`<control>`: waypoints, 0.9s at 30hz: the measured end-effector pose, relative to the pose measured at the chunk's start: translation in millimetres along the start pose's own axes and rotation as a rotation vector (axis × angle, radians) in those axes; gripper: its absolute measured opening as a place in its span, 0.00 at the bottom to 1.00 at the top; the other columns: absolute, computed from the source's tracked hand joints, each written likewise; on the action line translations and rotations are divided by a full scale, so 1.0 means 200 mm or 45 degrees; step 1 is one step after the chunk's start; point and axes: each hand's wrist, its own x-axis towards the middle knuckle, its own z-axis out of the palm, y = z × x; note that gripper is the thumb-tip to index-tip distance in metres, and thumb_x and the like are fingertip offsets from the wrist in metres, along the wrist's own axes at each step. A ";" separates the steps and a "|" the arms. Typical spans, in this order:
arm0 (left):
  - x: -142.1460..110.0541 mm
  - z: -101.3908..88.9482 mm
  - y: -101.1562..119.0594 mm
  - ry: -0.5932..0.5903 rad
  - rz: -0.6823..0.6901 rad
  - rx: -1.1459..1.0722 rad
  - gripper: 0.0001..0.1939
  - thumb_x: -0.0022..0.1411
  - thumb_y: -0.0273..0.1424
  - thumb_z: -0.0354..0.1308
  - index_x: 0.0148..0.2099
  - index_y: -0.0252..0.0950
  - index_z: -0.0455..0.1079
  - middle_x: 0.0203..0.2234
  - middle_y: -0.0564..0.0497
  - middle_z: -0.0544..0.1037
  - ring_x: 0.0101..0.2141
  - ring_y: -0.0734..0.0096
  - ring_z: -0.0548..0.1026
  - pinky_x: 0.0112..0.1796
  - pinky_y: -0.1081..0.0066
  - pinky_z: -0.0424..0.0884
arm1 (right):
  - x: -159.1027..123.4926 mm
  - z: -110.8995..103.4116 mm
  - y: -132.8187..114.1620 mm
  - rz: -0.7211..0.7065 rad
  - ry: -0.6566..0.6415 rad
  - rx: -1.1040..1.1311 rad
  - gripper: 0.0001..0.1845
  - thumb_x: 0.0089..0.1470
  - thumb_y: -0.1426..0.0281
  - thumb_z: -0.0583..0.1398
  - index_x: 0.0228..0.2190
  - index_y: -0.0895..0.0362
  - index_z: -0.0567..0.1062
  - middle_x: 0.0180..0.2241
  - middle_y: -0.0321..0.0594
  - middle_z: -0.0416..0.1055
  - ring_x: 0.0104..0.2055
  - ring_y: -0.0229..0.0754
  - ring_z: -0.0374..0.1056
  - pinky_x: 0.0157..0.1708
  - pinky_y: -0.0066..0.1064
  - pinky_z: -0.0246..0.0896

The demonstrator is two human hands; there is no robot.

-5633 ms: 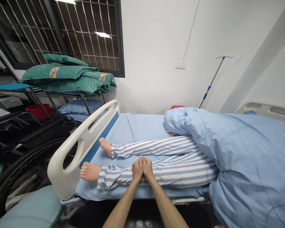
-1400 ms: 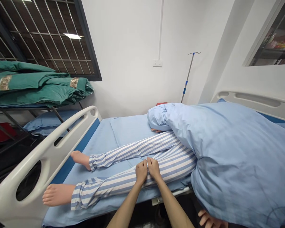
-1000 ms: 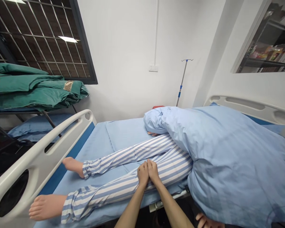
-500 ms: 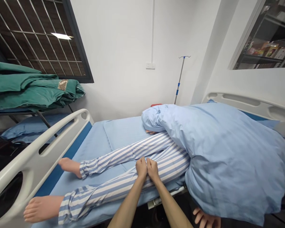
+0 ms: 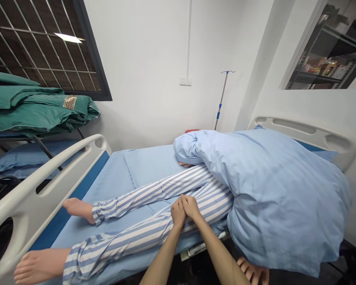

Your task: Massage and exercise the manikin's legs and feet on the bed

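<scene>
My left hand point(image 5: 178, 213) and my right hand point(image 5: 190, 206) are closed into fists, pressed together, the right slightly overlapping the left. They are over the near thigh of blue-and-white striped trousers point(image 5: 130, 232), worn by a figure lying on the bed. No cloth shows pulled up between my fingers, though their undersides are hidden. The figure's bare feet, a near foot point(image 5: 43, 264) and a far foot point(image 5: 80, 209), point left. A light blue quilt point(image 5: 279, 186) is bunched over its upper body, hiding it and the head.
A white footboard point(image 5: 68, 158) rises at the left, a headboard point(image 5: 308, 128) at the right. Fingers of another hand point(image 5: 252, 271) show below the quilt. An IV pole point(image 5: 221, 101) stands behind the bed. Folded green cloth point(image 5: 38, 111) lies at the far left.
My fists have shifted from side by side to slightly overlapping, the right one over the left. The view has moved a little, so the scene sits slightly further left.
</scene>
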 end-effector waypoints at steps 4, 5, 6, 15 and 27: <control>0.00 0.01 0.01 -0.060 -0.007 -0.054 0.21 0.66 0.37 0.42 0.22 0.39 0.62 0.22 0.43 0.76 0.27 0.64 0.71 0.33 0.68 0.60 | -0.03 0.01 0.04 0.025 0.119 -0.022 0.28 0.64 0.57 0.45 0.20 0.56 0.70 0.22 0.45 0.73 0.25 0.40 0.65 0.28 0.30 0.50; 0.01 0.01 0.02 -0.076 -0.024 -0.070 0.21 0.66 0.37 0.42 0.22 0.39 0.62 0.22 0.43 0.76 0.27 0.65 0.70 0.33 0.68 0.60 | -0.03 0.02 0.05 0.033 0.156 -0.002 0.28 0.64 0.56 0.45 0.20 0.56 0.70 0.22 0.45 0.73 0.25 0.41 0.65 0.29 0.30 0.50; 0.02 0.01 0.03 -0.091 -0.051 -0.087 0.21 0.66 0.36 0.42 0.22 0.39 0.62 0.22 0.44 0.76 0.27 0.65 0.70 0.32 0.68 0.60 | -0.04 0.02 0.06 0.038 0.183 0.032 0.28 0.64 0.55 0.45 0.20 0.55 0.70 0.22 0.44 0.73 0.25 0.41 0.65 0.29 0.30 0.51; 0.00 0.06 0.09 -0.141 -0.055 -0.058 0.22 0.66 0.37 0.43 0.19 0.39 0.59 0.18 0.46 0.71 0.25 0.67 0.67 0.31 0.68 0.58 | -0.02 0.02 0.08 0.097 0.330 0.323 0.30 0.61 0.48 0.47 0.16 0.54 0.63 0.16 0.36 0.64 0.21 0.37 0.58 0.24 0.28 0.51; 0.00 0.05 0.07 -0.125 -0.004 -0.027 0.21 0.67 0.35 0.41 0.21 0.39 0.59 0.20 0.47 0.71 0.25 0.68 0.66 0.31 0.69 0.58 | 0.01 -0.07 0.07 0.036 0.138 -0.116 0.27 0.64 0.61 0.48 0.17 0.55 0.70 0.20 0.41 0.71 0.24 0.38 0.62 0.27 0.29 0.46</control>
